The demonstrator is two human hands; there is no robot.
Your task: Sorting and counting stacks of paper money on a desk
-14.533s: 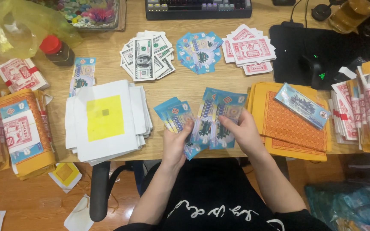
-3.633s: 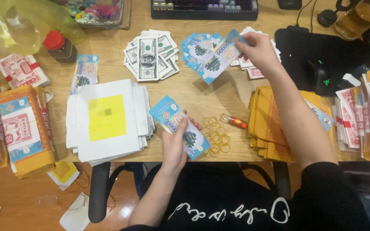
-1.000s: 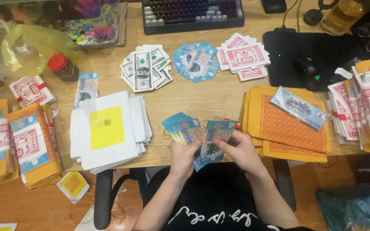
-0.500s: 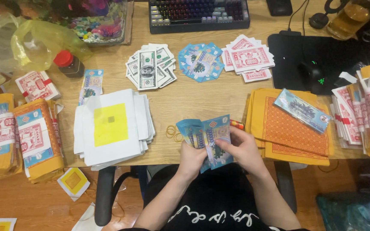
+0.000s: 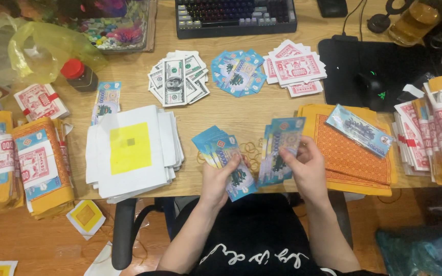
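Observation:
My left hand [image 5: 220,180] holds a fanned stack of blue paper notes [image 5: 224,156] near the front edge of the wooden desk [image 5: 231,112]. A second, smaller bunch of blue notes [image 5: 281,145] stands upright in my right hand [image 5: 307,168]. The two bunches are apart, a short gap between them. Several loose rubber bands [image 5: 250,152] lie on the desk behind that gap. Further back sits a round fan of blue notes [image 5: 238,71].
A white paper stack with a yellow square [image 5: 131,148] lies to the left, orange sheets [image 5: 351,151] with one blue bundle [image 5: 359,130] to the right. Green notes [image 5: 177,76], red-white notes [image 5: 295,66], a keyboard [image 5: 234,15], a mouse [image 5: 372,87] and banded bundles [image 5: 19,161] surround them.
Half a second ago both hands held one stack together; now the blue notes are split into two bunches, my right hand drawn away to the right with its share.

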